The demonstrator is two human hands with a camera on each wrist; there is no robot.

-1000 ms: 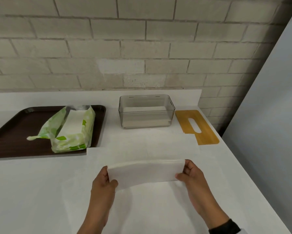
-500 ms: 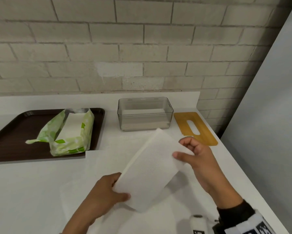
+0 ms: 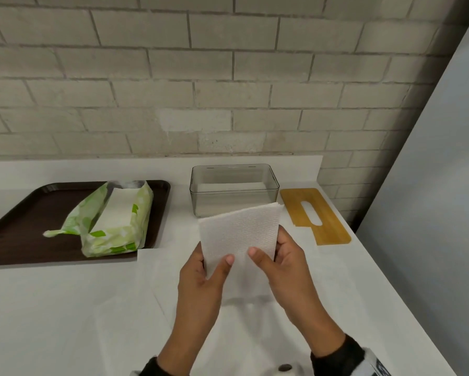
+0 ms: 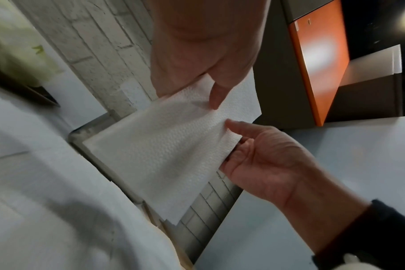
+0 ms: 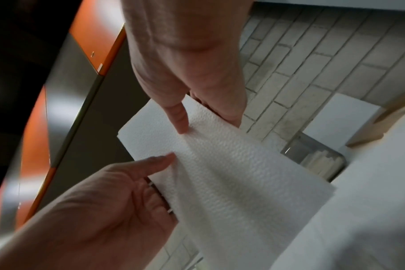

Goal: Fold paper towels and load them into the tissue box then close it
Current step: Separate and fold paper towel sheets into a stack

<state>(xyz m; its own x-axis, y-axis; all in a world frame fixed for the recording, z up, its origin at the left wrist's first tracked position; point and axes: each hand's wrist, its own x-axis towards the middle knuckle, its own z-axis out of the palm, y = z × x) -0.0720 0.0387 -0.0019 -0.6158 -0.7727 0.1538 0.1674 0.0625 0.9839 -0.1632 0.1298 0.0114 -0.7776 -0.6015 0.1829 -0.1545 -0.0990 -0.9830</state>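
A folded white paper towel [image 3: 238,232] is held up above the counter, in front of the clear tissue box [image 3: 233,191]. My left hand [image 3: 214,260] pinches its lower left edge, thumb on the front and fingers behind. My right hand [image 3: 266,248] pinches the lower right edge the same way. In the left wrist view the left hand [image 4: 197,73] and right hand [image 4: 266,155] grip the towel [image 4: 162,146]. The right wrist view shows the towel [image 5: 231,173] between both hands. The box stands open; its bamboo lid [image 3: 314,215] lies to its right.
A dark brown tray [image 3: 24,226] at the left holds an open green towel package [image 3: 114,223]. Flat white sheets [image 3: 160,280] lie on the counter under my hands. A brick wall runs behind, and the counter's edge falls away at the right.
The towel went from a wide strip stretched between my hands to a narrower folded piece held upright. Both hands came closer together and rose toward the box.
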